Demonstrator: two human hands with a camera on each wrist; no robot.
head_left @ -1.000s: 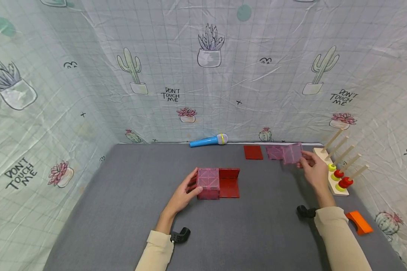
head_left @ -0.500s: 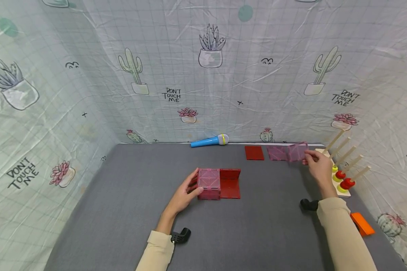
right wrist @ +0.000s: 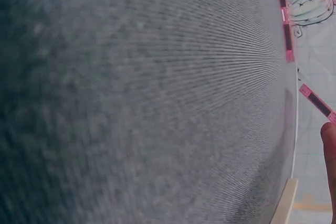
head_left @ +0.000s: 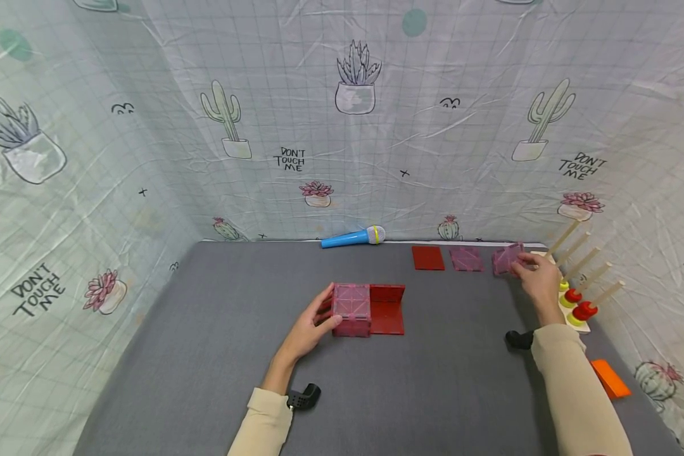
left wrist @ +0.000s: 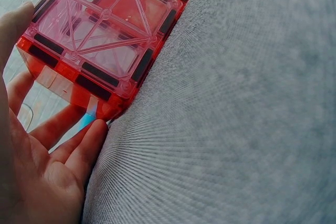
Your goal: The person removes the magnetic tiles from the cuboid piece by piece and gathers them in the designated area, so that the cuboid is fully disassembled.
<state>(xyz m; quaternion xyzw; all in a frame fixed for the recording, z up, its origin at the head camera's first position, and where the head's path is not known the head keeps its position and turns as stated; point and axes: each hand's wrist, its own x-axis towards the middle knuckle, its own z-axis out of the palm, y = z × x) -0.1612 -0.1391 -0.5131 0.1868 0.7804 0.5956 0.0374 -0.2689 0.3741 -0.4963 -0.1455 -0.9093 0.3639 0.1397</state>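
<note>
My left hand (head_left: pixel 304 330) holds a see-through pink magnetic-tile cube (head_left: pixel 351 303), thumb on one side and fingers on another. In the left wrist view the cube (left wrist: pixel 105 30) shows black magnet strips along its edges. Joined to its right are a flat red tile (head_left: pixel 386 320) and an upright red tile (head_left: pixel 386 292). At the back right, my right hand (head_left: pixel 538 282) pinches a pink magnetic tile (head_left: pixel 506 258), tilted. The right wrist view catches only a fingertip (right wrist: pixel 329 135) on that tile's edge. Left of it, another pink tile (head_left: pixel 466 258) lies flat.
A red tile (head_left: pixel 428 258) and a blue toy microphone (head_left: pixel 344 239) lie along the back edge. Close to my right hand stands a wooden peg rack (head_left: pixel 576 323) with red and yellow rings. An orange arched block (head_left: pixel 611 379) lies beside my right sleeve.
My right hand has drawn its pink tile rightward and lower, leaving a gap from the flat pink tile it overlapped before. My left hand stays on the cube.
</note>
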